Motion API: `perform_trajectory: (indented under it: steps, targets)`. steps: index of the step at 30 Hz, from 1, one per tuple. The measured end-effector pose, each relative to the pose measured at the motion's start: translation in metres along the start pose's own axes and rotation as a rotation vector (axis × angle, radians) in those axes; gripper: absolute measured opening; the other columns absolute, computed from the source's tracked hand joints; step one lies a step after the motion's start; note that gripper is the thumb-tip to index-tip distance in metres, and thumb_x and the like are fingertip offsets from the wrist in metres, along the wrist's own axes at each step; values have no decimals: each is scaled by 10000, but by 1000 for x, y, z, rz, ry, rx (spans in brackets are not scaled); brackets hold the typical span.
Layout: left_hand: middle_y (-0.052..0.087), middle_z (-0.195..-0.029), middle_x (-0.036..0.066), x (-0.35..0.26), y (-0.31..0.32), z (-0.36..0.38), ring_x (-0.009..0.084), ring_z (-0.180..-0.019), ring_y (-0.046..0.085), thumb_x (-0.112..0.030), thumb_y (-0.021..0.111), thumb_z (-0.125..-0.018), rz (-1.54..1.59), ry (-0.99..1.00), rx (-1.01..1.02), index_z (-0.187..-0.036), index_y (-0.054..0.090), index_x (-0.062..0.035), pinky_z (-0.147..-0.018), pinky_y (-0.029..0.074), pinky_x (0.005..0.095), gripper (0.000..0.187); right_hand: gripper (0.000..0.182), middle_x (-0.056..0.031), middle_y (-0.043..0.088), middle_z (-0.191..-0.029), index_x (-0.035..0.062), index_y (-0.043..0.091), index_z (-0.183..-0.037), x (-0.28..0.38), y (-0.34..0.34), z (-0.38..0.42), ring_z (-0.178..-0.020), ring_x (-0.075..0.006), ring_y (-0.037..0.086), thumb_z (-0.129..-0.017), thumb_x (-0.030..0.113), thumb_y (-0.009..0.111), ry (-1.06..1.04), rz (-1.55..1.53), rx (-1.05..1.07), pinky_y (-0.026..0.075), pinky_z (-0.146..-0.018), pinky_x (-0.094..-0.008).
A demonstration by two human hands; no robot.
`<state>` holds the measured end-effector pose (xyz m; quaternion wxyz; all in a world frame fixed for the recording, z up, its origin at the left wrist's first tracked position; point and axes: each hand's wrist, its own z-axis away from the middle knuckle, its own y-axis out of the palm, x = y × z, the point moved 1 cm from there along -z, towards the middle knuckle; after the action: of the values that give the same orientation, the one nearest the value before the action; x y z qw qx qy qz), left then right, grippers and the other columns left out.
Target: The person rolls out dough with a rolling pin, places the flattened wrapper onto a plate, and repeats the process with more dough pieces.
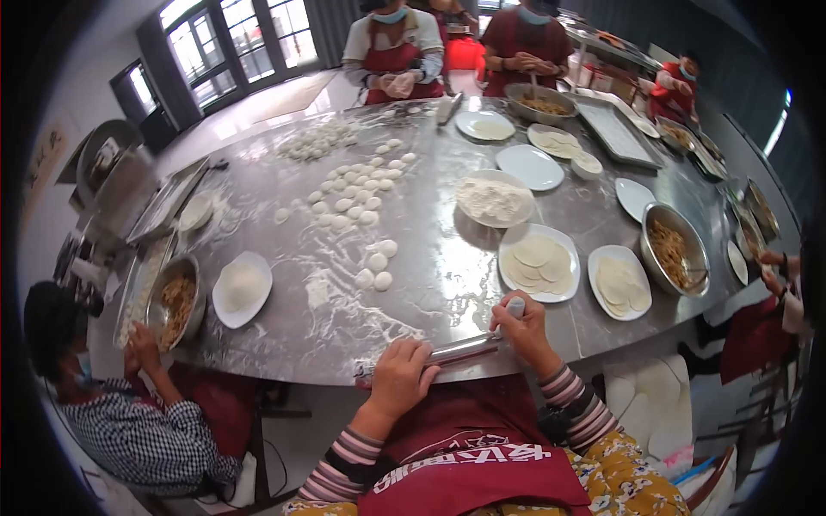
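Near the front edge of the floured metal table (413,318), my left hand (400,374) is closed around the left end of a metallic rod-like tool (465,348). Closed fingers of my right hand (523,331) grip its grey handle (515,306) at the other end. Whether dough lies under the tool cannot be made out. Beyond my right hand, a white plate (508,292) holds flat round wrappers (538,262). Small dough pieces (374,268) lie on the table ahead and to the left.
A flour bowl (495,198), a plate of wrappers (619,284) and a filling bowl (674,249) stand to the right. At left are a white plate (243,290) and another filling bowl (176,301), beside a person (142,413). Other people stand across the table.
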<state>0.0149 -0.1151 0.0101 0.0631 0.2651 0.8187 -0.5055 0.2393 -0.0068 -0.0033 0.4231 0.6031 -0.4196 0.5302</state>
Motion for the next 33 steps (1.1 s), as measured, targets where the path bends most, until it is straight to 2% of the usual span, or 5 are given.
perform_trajectory:
  steps: [1,5,15,24,33]
  targets:
    - [575,-929,126,-2,-13,2,302,-889,554,-193,704,-712,56,-30,26,-965,581,-38,-765,466,384,321,62,-17,590,-630,12,576,-781,11,11,-1,-593,-76,555,-785,24,636,-87,-20,-85,451,-561,-214]
    - [573,-1020,171,27,-68,6,346,-964,558,-119,707,-708,155,-183,107,-1003,579,-34,-816,464,395,333,50,-63,587,-671,2,567,-743,10,16,0,-588,-116,571,-785,-21,584,-290,76,-144,467,-555,-243]
    - [490,-1190,226,174,-83,-44,380,-1135,457,-243,680,-766,-144,-329,444,-1209,473,-30,-952,383,426,533,38,-65,567,-613,-9,552,-728,8,15,13,-499,-111,544,-754,-22,576,-209,75,-194,449,-465,-233]
    - [464,-1267,222,275,-74,-119,359,-1203,423,-313,665,-774,-263,-633,272,-1239,476,-10,-1018,341,412,586,77,-43,551,-600,5,542,-741,5,21,2,-483,-99,533,-734,-50,596,-214,93,-303,439,-444,-236]
    - [380,-1351,227,380,-33,-164,378,-1252,360,-449,579,-815,-361,-960,-174,-1294,455,-67,-1026,336,428,624,86,-60,539,-586,-9,531,-743,3,24,-9,-477,-126,539,-719,-67,590,-198,130,-322,437,-441,-242]
